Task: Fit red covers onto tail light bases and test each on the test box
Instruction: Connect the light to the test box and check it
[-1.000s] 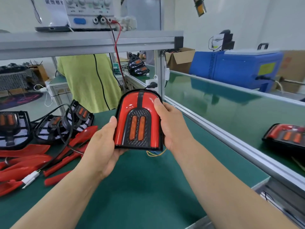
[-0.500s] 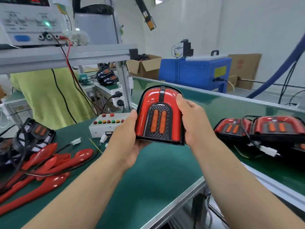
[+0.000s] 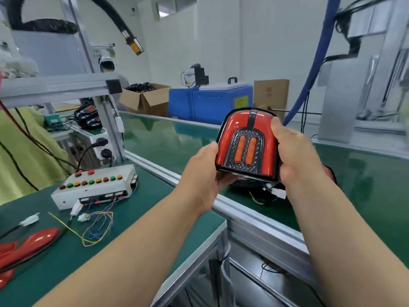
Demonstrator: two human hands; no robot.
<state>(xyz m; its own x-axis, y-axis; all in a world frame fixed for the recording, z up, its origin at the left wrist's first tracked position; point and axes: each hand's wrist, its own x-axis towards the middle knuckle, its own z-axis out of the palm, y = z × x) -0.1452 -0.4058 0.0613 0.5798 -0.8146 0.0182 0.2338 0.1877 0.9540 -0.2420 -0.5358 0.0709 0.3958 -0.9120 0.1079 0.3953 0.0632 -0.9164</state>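
I hold the tail light [image 3: 246,147] up in the air between both hands, its glossy red cover facing me and its arched end up. It hangs just above the metal rail [image 3: 243,216] where my tabletop [image 3: 132,229] meets the green conveyor belt [image 3: 177,140]. My left hand [image 3: 203,171] grips its left edge, thumb on the black rim and the other fingers [image 3: 225,181] curled under the bottom corner. My right hand [image 3: 296,156] clamps the right edge, thumb pressed high on the red shoulder and the rest wrapped behind, out of sight. I judge the piece to be light, stiff moulded plastic. The shiny cover looks slick and easy to smudge or scratch, so the black rim on either side is the safer place to hold, with even pressure so the cover stays seated on its base. A white connector [image 3: 277,192] on thin wires shows just under the light, though I cannot tell whether it belongs to this unit; if so, it could snag. The test box [image 3: 95,187] with its row of coloured buttons sits well to my left on the tabletop, and loose red covers [image 3: 33,242] lie further left, apart from my hands.
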